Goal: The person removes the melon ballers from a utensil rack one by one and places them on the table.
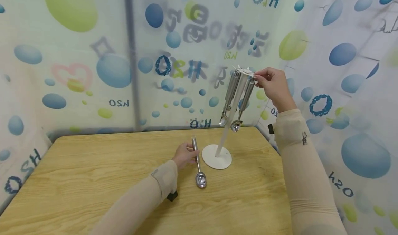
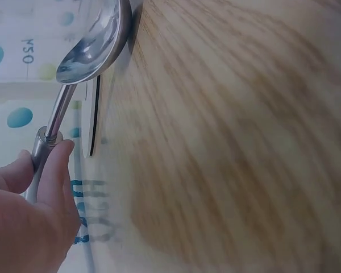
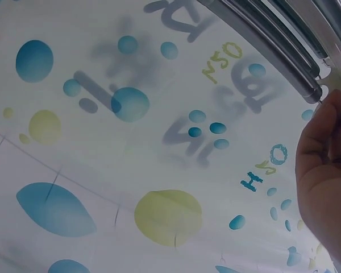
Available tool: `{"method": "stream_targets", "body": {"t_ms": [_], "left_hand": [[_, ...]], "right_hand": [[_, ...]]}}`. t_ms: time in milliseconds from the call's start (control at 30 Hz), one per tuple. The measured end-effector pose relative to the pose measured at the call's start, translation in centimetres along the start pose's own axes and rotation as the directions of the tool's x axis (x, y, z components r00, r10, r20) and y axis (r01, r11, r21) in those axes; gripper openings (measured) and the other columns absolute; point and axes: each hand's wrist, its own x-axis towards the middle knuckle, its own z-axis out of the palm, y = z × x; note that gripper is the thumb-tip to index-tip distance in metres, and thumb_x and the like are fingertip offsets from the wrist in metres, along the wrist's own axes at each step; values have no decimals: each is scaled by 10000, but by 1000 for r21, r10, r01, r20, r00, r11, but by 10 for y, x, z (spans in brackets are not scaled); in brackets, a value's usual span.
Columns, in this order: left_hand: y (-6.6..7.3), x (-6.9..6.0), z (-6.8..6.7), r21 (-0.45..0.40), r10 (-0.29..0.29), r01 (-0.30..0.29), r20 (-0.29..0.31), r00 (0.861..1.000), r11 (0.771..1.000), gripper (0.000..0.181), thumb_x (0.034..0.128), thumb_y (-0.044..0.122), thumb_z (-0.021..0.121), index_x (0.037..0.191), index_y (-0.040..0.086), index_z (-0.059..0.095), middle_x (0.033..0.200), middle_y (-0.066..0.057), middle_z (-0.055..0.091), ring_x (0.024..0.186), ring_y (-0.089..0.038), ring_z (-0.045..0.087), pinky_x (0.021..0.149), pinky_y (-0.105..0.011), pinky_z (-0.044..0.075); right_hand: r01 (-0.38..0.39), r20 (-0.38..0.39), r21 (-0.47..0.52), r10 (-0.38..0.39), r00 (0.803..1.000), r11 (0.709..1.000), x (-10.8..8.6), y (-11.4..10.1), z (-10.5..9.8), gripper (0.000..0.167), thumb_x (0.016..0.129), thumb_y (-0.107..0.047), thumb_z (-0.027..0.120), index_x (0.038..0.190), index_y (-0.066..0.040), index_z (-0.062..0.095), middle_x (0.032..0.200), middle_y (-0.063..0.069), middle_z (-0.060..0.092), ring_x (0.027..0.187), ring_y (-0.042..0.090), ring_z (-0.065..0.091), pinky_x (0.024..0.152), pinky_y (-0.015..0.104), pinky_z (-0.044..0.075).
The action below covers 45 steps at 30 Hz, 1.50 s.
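In the head view my left hand point(image 1: 184, 155) grips the handle of a metal utensil point(image 1: 200, 179), its oval bowl pointing toward the table's front edge. The left wrist view has that hand point(image 2: 40, 210) pinching the handle just behind the neck, the shiny bowl point(image 2: 96, 48) near the wood. A white stand point(image 1: 217, 157) with a round base is to its right, metal utensils point(image 1: 231, 88) hanging from its top. With thumb and fingers, my right hand point(image 1: 275, 86) pinches the stand's top rim; the right wrist view has this hand point(image 3: 327, 165) beside the hanging handle ends point(image 3: 307, 85).
The wooden table point(image 1: 93, 179) reaches back to a patterned curtain point(image 1: 149, 100) with blue and green spots. Another curtain side point(image 1: 348, 117) stands close on the right, past the table's right edge.
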Motion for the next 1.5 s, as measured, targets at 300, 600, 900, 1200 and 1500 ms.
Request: {"method": "stream_targets", "body": {"t_ms": [300,600,900,1200,1500], "left_hand": [[-2,3,4,-41,-46,46,-4,999,998,328,958,-19,668,1227,-82,492,1118,-221,592,972,-317,668,821,-405,612],[-2,1,6,1,-65,65,-15,998,998,295,954,-12,678,1201,-106,545,1114,-223,618,1036,-344,668,820,-400,611],[-4,5,9,30,-71,72,-13,997,997,249,941,-23,692,1148,-107,582,1025,-182,639,918,-283,691,769,-369,621],[-11,20,11,208,-96,103,-46,994,973,176,906,24,750,1020,-66,651,934,-161,671,806,-250,720,674,-306,619],[-7,19,12,309,-92,106,-61,994,945,139,896,52,770,946,-44,683,829,-137,703,736,-222,714,638,-311,617]], "right_hand": [[-9,1,-1,9,1000,1000,0,0,0,189,1033,-146,594,1137,-18,687,949,-53,663,817,78,635,778,197,533],[-15,-1,-2,15,1000,1000,1,0,0,191,1034,-154,593,1134,-22,689,953,-54,666,826,88,634,766,185,526],[-6,-1,10,6,1000,1000,1,-1,0,190,1028,-134,602,1134,-1,689,931,-67,671,796,72,635,762,200,537],[-1,-3,16,1,1000,1000,0,1,0,181,1030,-121,597,1127,0,691,920,-69,667,787,74,636,744,174,534],[-7,6,-4,7,1000,1000,0,1,-3,190,1033,-133,591,1140,-17,697,936,-57,670,820,106,644,770,198,537]]}}
